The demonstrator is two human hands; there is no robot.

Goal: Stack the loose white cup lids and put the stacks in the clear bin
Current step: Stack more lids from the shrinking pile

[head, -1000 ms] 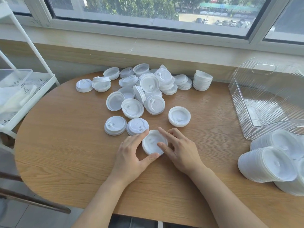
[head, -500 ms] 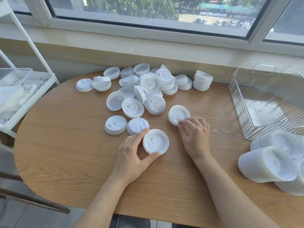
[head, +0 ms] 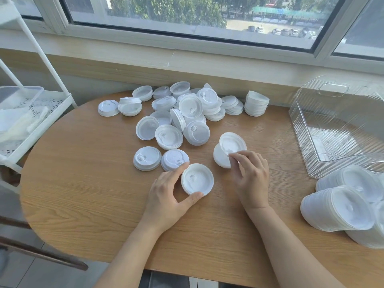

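Note:
Loose white cup lids [head: 180, 113] lie heaped at the back middle of the wooden table [head: 83, 194]. My left hand [head: 168, 196] holds one upturned lid [head: 197, 179] between forefinger and thumb, flat on the table. My right hand [head: 250, 175] pinches the near edge of a second short stack of lids [head: 229, 148], tipped up on its side just right of the first. The clear ribbed bin [head: 336, 129] stands at the right, with nothing in it that I can make out.
Long stacks of lids [head: 340, 206] lie on their sides at the table's right edge, in front of the bin. An upright short stack [head: 256, 103] stands at the back. A white shelf rack [head: 27, 113] stands left of the table. The windowsill wall runs behind.
My right hand left the lid in my left hand, reached right to another lid stack and tipped it up off the table. My left hand stayed on its lid.

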